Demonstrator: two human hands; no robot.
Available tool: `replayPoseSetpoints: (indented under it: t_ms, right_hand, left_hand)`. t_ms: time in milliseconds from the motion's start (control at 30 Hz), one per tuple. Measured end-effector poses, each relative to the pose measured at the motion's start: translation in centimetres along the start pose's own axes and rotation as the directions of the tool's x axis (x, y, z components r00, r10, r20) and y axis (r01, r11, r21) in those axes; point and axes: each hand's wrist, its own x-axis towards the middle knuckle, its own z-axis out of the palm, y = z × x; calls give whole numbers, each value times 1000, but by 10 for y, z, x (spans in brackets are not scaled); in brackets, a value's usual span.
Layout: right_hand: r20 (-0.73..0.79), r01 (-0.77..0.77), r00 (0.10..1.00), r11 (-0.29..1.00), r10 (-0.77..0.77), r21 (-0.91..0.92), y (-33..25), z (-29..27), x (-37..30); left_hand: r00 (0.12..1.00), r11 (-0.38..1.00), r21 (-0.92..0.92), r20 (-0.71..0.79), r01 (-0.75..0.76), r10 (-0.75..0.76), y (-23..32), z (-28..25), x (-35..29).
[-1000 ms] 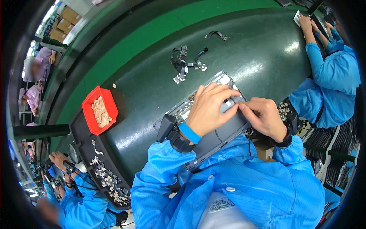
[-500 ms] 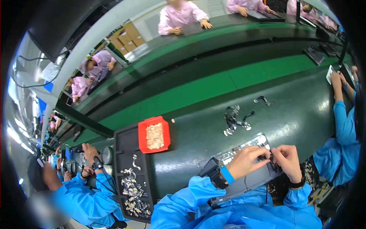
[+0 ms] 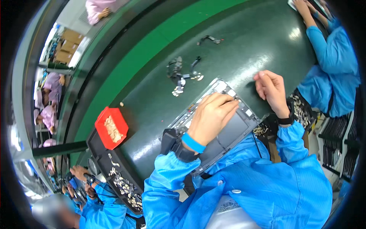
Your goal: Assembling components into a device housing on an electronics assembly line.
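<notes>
A flat grey device chassis [image 3: 219, 147], like an opened laptop or tablet, lies tilted at the table's near edge, with small circuit parts along its far side. My left hand [image 3: 213, 118] rests over its upper part, fingers bent and pinched together; whatever they hold is hidden. Apart from the chassis, to its right, my right hand [image 3: 272, 89] is raised over the table with its fingers curled in. Anything inside that grip is too small to make out. Beyond the chassis lies a small heap of black flex cables [image 3: 178, 76] with shiny ends, and another cable [image 3: 209, 39] farther off.
A red bin [image 3: 121, 131] of small beige pieces stands at the left, on the end of a black tray [image 3: 100, 152] holding many small parts. Co-workers in blue sleeves [image 3: 324, 49] sit on both sides. More small parts [image 3: 301, 110] lie beside my right forearm.
My right hand has left the chassis and moved up and to the right. My left hand remains over the chassis. The whole view has swung and tilted.
</notes>
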Motion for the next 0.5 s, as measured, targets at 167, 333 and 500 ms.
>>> replayPoseSetpoints:
  t_ms: [167, 333, 500]
  right_hand:
    - [-7, 9, 1000, 1000, -8, 17, 3, -8, -8]
    - [-12, -1, 1000, 1000, 1, 5, 3, -8, -15]
    - [-9, 3, 1000, 1000, -3, 15, 4, -7, -14]
  left_hand:
    - [998, 989, 144, 61, -15, 6, 13, 2, 7]
    - [1000, 988, 154, 14, -3, 1, 18, 3, 4]
    - [998, 990, 139, 66, -32, 23, 20, -1, 4]
